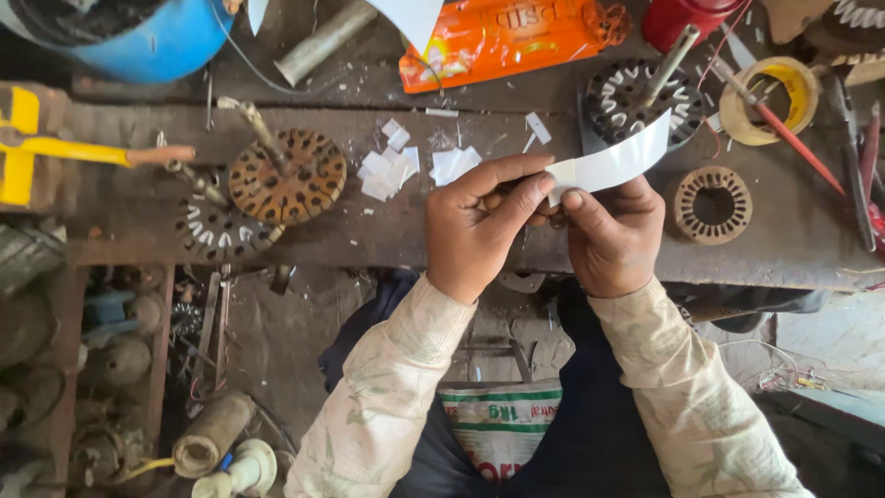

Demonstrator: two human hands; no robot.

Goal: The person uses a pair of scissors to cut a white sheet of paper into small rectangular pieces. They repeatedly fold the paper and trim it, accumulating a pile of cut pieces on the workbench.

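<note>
From the head camera, looking down, both hands meet over the front edge of a dark, worn metal worktop (369, 231). The left hand (479, 226) and the right hand (613, 235) together hold a long white strip of stiff paper (613, 164). The left thumb and forefinger pinch the strip's near end, and the right thumb presses on it just beside them, so the fingers of both hands are closed on the strip. The strip runs up and to the right from the fingers, curving above the right hand.

Just left of the fingers, a small heap of cut white paper pieces (406, 166) lies on the worktop. Farther left are a rusty round laminated rotor disc on a shaft (288, 175) and a dark slotted stator ring with white inserts (217, 226). Right of the fingers, near the right hand, sits a small brown ring-shaped stator core (710, 205). Beyond the strip's far end lies a dark round stator with white slot liners (636, 101), with a metal shaft standing in its bore.

Far up and left of the fingers, a blue plastic drum (157, 41) holds something dark; what it is cannot be told. Beyond the fingers lies an orange plastic packet (502, 37), and up to the right a yellow roll of tape (770, 97).
</note>
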